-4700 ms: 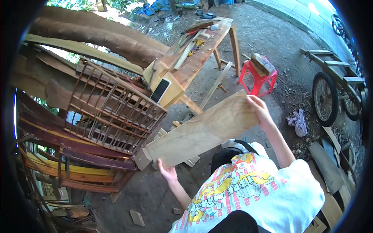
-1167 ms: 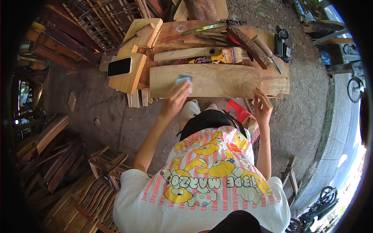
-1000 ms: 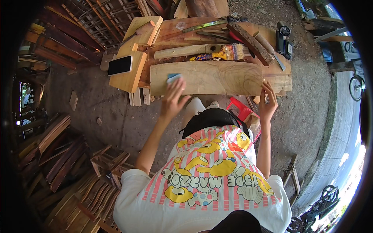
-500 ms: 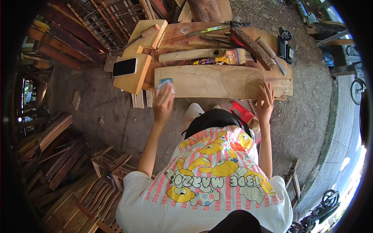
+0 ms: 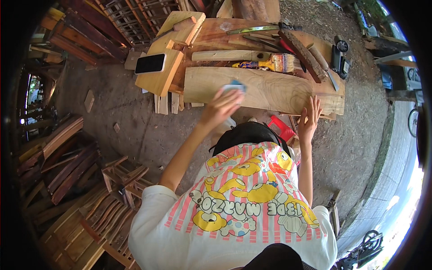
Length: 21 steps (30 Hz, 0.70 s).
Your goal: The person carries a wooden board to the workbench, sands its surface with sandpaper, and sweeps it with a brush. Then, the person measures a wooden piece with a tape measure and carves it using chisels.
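A long pale wooden board [image 5: 274, 90] lies flat across the bench in front of me. My left hand [image 5: 225, 104] is closed on a small blue and white piece of sandpaper [image 5: 238, 84], pressed flat to the board left of its middle and slightly blurred. At the board's right end, my right hand [image 5: 308, 118] rests against the near edge with its fingers stretched out. Just beyond the board lie a paintbrush [image 5: 281, 63] with a multicoloured handle and a flat wooden piece [image 5: 229, 55] with a hole.
On the bench [image 5: 213, 32] are a dark wooden strip [image 5: 302, 55], a wood-handled chisel [image 5: 319, 57], a mallet-like tool [image 5: 177, 26] and a black device [image 5: 340, 58]. A phone [image 5: 150, 63] sits on the left block. Chairs [image 5: 96, 225] and stacked wood stand at left; a red stool [image 5: 282, 128] is below.
My left hand has slid the sandpaper rightward along the board from its left end. My right hand stays at the right end. The whole view has shifted slightly.
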Motion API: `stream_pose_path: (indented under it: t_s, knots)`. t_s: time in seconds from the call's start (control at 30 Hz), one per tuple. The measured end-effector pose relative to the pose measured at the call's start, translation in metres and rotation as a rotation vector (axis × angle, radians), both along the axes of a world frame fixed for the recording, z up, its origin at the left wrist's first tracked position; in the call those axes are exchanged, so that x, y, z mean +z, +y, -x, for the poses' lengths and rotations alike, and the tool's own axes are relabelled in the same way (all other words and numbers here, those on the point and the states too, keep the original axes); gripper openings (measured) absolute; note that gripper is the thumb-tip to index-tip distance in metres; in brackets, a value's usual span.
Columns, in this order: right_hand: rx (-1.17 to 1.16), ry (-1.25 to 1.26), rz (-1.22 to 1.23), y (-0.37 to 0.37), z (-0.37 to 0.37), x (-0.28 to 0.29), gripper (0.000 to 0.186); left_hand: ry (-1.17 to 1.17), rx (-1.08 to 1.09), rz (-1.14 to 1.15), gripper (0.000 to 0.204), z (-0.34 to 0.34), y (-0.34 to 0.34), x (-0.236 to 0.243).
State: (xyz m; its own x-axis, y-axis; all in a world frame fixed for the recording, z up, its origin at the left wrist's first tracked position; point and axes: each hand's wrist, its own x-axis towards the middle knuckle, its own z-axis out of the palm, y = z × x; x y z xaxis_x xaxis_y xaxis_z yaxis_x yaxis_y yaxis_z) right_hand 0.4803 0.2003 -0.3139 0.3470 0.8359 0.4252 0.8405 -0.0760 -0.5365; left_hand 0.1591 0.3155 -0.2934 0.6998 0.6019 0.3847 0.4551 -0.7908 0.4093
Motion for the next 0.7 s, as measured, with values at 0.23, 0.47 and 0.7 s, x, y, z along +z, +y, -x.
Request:
stream_pose_path:
  t_s: [0.23,0.47,0.7]
  knots:
    - [-0.07,-0.003,-0.012,-0.009,0.001,0.002,0.042,0.077,0.385,-0.015,0.041,0.079,-0.02,-0.014]
    - [0.033,-0.004,-0.039,0.002,0.008,0.01,0.045,-0.058,-0.132,0.051,0.04,-0.062,-0.005,-0.008]
    - [-0.103,0.016,-0.115,-0.018,-0.021,0.011,0.041,0.014,0.329,-0.01,0.036,0.054,-0.011,-0.016]
